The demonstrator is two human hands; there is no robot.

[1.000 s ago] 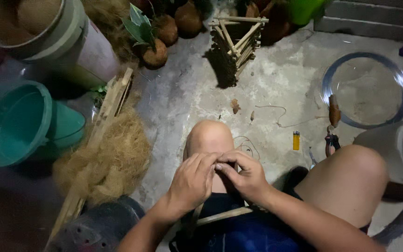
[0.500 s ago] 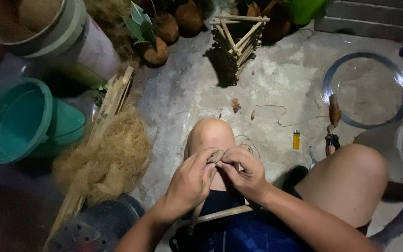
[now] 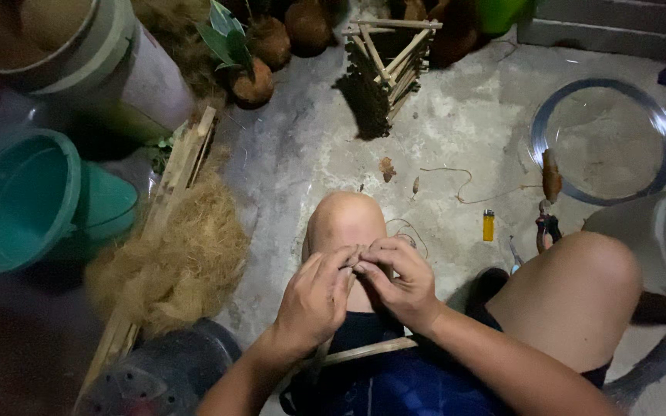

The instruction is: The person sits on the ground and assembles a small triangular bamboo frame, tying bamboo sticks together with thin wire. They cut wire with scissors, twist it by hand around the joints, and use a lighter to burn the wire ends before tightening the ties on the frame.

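Seated on a grey concrete floor point(image 3: 310, 162), a person pinches a thin pale bamboo stick point(image 3: 371, 350) between left hand point(image 3: 314, 296) and right hand point(image 3: 398, 281), fingertips closed together, just above the bare knee point(image 3: 344, 219); tan coconut fibre pile point(image 3: 179, 254) lies left of the knee

Both hands, left hand point(image 3: 316, 296) and right hand point(image 3: 399, 279), have edged slightly closer to the knee point(image 3: 344, 219).

Both hands, left hand point(image 3: 314, 296) and right hand point(image 3: 398, 279), met over a bare knee, fingers point(image 3: 348, 258) pinching something small; a thin pale wooden stick point(image 3: 368, 352) lay across the lap.
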